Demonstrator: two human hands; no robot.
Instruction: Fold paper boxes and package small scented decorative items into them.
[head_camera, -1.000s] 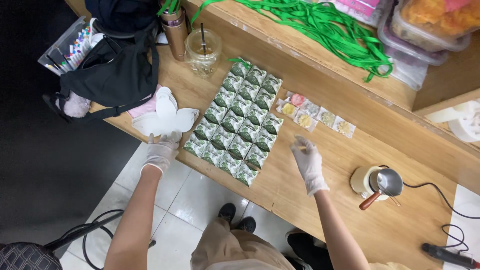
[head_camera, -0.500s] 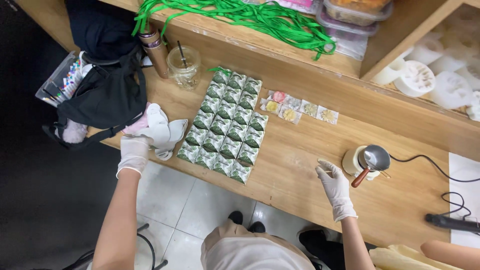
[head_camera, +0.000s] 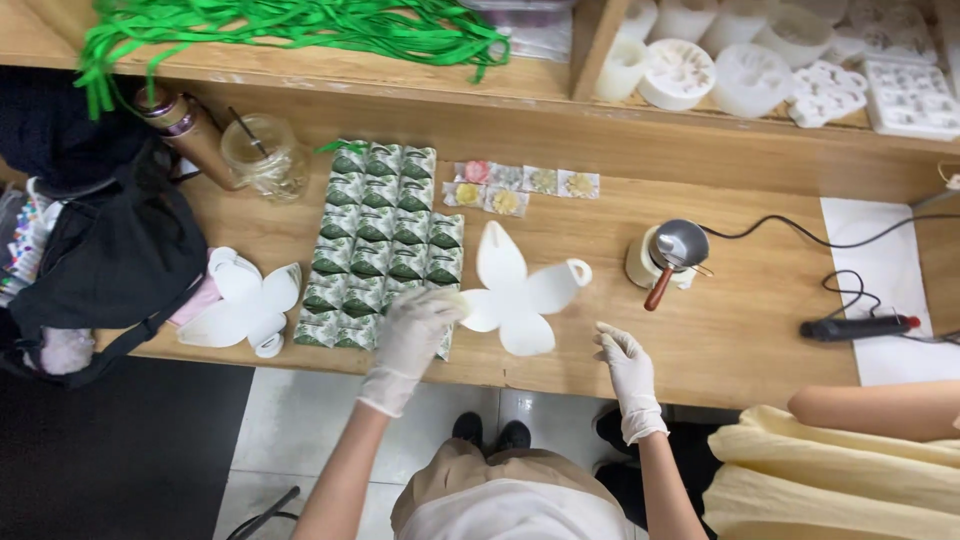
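the gloved left hand (head_camera: 412, 335) was pinched onto a petal edge of a white flower-shaped paper cutout (head_camera: 516, 290). the gloved right hand (head_camera: 626, 362) rested open just beside it. left of the holding hand lay rows of green packets (head_camera: 380, 240).

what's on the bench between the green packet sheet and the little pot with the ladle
In the head view, a white petal-shaped cutout lies between the green packet sheet and the pot. The left hand touches its left edge; bare wood separates it from the pot.
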